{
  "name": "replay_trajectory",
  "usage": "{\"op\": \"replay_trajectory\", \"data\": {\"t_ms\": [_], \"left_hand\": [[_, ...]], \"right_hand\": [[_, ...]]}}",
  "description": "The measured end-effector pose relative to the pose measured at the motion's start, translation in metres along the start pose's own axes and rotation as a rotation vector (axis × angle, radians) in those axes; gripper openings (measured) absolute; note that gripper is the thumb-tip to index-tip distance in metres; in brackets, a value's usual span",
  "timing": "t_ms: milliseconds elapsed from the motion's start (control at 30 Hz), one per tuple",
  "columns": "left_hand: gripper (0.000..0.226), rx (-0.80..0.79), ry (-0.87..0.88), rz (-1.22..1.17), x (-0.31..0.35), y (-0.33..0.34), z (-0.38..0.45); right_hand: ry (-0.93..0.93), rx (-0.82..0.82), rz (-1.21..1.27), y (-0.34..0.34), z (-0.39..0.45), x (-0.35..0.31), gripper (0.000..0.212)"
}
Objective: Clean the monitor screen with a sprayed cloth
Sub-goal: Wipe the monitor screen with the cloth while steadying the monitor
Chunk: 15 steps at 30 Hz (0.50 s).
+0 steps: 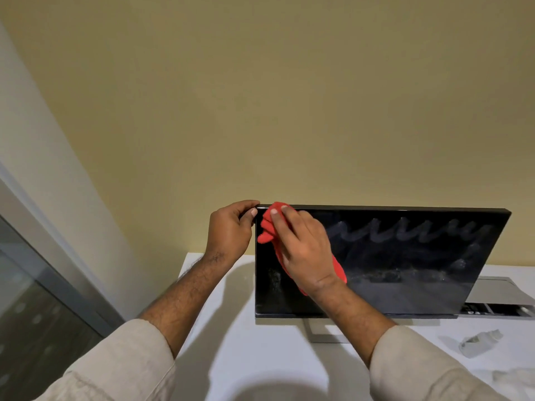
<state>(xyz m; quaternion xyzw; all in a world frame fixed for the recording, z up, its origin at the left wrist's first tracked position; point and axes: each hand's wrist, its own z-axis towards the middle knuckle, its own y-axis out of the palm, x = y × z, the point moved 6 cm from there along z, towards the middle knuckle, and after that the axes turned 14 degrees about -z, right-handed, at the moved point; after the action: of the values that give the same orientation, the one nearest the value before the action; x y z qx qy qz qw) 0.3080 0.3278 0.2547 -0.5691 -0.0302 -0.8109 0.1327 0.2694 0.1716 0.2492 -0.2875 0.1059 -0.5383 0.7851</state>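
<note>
The monitor [405, 270] stands on the white tabletop [260, 357], near its back edge and close to the yellow wall [289, 96], its dark screen tilted and switched off. The person's left hand [228, 230] grips the monitor's upper left corner, fingers [246, 204] curled over the top edge and the thumb set against the front of the frame. The right hand [304, 247] lies flat on the screen just beside that corner, its fingers fairly straight and pressing a red cloth [270, 224] against the glass; the cloth bunches out past the fingertips and a strip of it shows below the wrist. Across the upper part of the screen, to the right of the hand, runs a looping trail of wipe marks [405, 230], and the lower part looks hazy with smears. Both forearms are bare, with pale sleeves [130, 360] pushed up toward the elbows. On the tabletop to the right of the monitor's stand [324, 331] lies a small crumpled clear wrapper [480, 341], well apart from the hands.
</note>
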Motion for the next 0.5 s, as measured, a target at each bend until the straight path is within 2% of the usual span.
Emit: {"op": "replay_trajectory", "data": {"t_ms": [100, 167, 333, 500], "left_hand": [[0.019, 0.000, -0.013, 0.009, -0.002, 0.000, 0.000], [0.019, 0.004, -0.023, 0.004, -0.002, 0.000, 0.000], [0.020, 0.029, -0.024, 0.010, -0.001, 0.001, 0.000], [0.020, 0.045, -0.027, -0.002, -0.002, 0.001, -0.002]], "right_hand": [[-0.036, -0.027, -0.022, 0.003, -0.007, -0.005, 0.040], [0.007, -0.032, -0.023, -0.002, -0.014, 0.009, 0.039], [0.282, -0.014, 0.013, -0.017, -0.033, 0.064, 0.045], [0.510, -0.025, 0.118, -0.015, -0.030, 0.061, 0.060]]}}
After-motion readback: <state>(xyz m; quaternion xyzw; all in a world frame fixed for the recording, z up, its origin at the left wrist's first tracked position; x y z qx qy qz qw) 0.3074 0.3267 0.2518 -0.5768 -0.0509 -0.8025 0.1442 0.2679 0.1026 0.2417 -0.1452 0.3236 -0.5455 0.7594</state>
